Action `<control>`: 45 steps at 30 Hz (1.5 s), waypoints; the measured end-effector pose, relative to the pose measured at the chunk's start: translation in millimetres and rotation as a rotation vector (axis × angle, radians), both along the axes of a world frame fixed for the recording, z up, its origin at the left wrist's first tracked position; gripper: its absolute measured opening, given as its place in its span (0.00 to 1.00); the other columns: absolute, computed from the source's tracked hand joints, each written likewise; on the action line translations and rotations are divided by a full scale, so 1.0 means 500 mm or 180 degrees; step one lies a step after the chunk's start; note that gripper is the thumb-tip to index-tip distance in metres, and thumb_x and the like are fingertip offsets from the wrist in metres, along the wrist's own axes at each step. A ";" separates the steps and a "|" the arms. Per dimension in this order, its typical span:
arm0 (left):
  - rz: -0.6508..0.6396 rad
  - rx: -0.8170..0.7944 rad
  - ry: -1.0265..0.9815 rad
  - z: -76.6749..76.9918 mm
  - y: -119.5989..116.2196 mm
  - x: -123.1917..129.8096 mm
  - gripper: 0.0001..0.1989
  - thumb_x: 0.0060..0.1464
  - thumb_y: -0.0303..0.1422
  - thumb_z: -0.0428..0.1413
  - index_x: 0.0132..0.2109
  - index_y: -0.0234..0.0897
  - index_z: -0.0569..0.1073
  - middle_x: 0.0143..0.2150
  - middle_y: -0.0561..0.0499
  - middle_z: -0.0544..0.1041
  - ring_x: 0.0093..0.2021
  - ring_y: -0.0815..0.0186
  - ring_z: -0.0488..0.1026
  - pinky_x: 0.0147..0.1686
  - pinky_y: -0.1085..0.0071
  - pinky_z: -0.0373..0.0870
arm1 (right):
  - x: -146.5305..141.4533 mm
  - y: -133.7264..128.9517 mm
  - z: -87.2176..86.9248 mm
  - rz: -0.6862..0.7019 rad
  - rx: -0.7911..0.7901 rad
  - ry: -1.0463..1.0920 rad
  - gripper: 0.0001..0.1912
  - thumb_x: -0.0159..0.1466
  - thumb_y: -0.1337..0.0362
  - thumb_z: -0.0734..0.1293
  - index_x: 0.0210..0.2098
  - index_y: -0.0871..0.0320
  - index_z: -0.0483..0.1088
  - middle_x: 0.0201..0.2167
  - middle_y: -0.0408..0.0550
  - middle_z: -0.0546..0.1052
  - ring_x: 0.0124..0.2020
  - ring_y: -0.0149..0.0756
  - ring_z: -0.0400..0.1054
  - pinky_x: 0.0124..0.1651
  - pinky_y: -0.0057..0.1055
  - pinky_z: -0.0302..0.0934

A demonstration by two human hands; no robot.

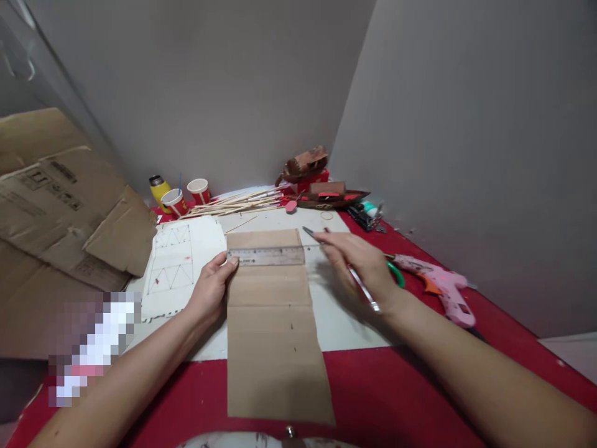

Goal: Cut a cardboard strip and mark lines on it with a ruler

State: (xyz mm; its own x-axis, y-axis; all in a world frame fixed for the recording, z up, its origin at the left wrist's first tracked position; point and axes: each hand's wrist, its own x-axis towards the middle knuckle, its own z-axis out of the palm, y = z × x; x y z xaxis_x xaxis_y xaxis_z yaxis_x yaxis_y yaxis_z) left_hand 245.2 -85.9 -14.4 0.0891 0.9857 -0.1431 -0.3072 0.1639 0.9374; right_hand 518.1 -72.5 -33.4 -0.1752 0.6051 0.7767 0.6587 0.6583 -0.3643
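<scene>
Ruler (pixel 275 256) crosses the cardboard (pixel 270 354), its end pinched in your left hand (pixel 214 283), likely for steadiness; your right hand (pixel 361 261), apart, grips a pencil (pixel 364 290).

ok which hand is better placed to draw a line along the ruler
Likely the right hand: it holds what looks like a pencil, beside the cardboard, while the left hand holds the ruler at its left end.

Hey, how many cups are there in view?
2. The left cup stands partly in front of the yellow bottle; the right cup is beside it, near the wooden sticks. Others could be hidden.
</scene>
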 end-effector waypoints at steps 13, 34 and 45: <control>0.0245 0.0119 -0.0341 0.025 0.026 -0.028 0.15 0.47 0.33 0.67 0.44 0.36 0.78 0.39 0.49 0.83 0.38 0.63 0.78 0.42 0.69 0.72 | -0.056 -0.032 0.038 0.0542 -0.2799 0.3151 0.28 0.51 0.38 0.75 0.37 0.56 0.77 0.32 0.51 0.82 0.28 0.38 0.77 0.25 0.29 0.69; -0.1701 -0.0101 -0.0117 0.015 -0.034 -0.003 0.24 0.53 0.41 0.67 0.54 0.35 0.77 0.47 0.39 0.82 0.41 0.56 0.81 0.44 0.62 0.74 | -0.061 -0.014 0.035 0.1004 -0.2378 0.4077 0.17 0.50 0.50 0.78 0.32 0.54 0.77 0.31 0.46 0.83 0.35 0.41 0.78 0.37 0.34 0.74; -0.0707 0.0429 -0.0141 0.037 0.002 -0.038 0.22 0.53 0.39 0.67 0.55 0.40 0.78 0.51 0.40 0.81 0.46 0.54 0.80 0.46 0.60 0.74 | 0.073 0.034 0.072 0.0859 -0.2043 0.4760 0.11 0.49 0.58 0.77 0.27 0.55 0.74 0.21 0.39 0.77 0.14 0.23 0.59 0.14 0.20 0.53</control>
State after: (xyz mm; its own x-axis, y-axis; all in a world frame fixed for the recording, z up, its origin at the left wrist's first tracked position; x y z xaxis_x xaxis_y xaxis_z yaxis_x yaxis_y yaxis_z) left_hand 226.2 -85.1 4.2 0.3088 0.9511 -0.0029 -0.3190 0.1064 0.9417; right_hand 554.6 -55.5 2.8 0.3047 0.9524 -0.0061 -0.6062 0.1890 -0.7725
